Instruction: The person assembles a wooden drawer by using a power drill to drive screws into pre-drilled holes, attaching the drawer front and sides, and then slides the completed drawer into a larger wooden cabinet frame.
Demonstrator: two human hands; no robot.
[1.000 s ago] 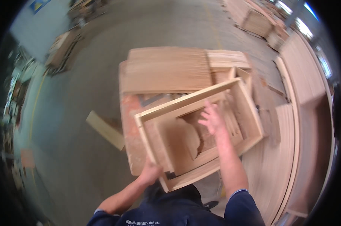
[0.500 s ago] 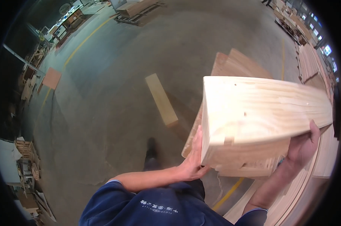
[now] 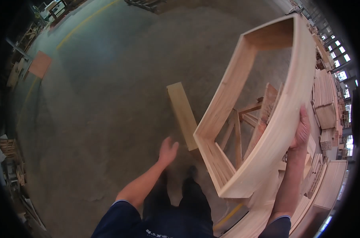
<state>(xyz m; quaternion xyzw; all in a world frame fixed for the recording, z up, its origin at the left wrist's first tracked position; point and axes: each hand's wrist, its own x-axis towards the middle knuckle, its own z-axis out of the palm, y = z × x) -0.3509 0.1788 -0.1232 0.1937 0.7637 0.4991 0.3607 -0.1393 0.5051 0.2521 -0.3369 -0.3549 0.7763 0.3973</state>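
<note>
A large pale wooden box frame (image 3: 281,115), open through the middle, stands tilted in front of me on the right. My right hand (image 3: 302,129) grips its right long side from outside; the fingers on the far side are partly hidden. My left hand (image 3: 168,150) is off the frame, over the floor to its left, slightly blurred, with thumb and fingers apart and nothing in it. Through the frame's opening show a wooden trestle (image 3: 238,137) and a reddish-brown board (image 3: 263,119) on it.
A long wooden beam (image 3: 182,113) stands or lies on the concrete floor just left of the frame. Stacked boards (image 3: 326,99) line the right side. Long pale panels (image 3: 329,182) lie at lower right. A square brown board (image 3: 40,64) is at far left.
The box frame has been turned from showing its solid side to showing its opening. My left hand has let go of its near end and moved left; my right hand still holds it.
</note>
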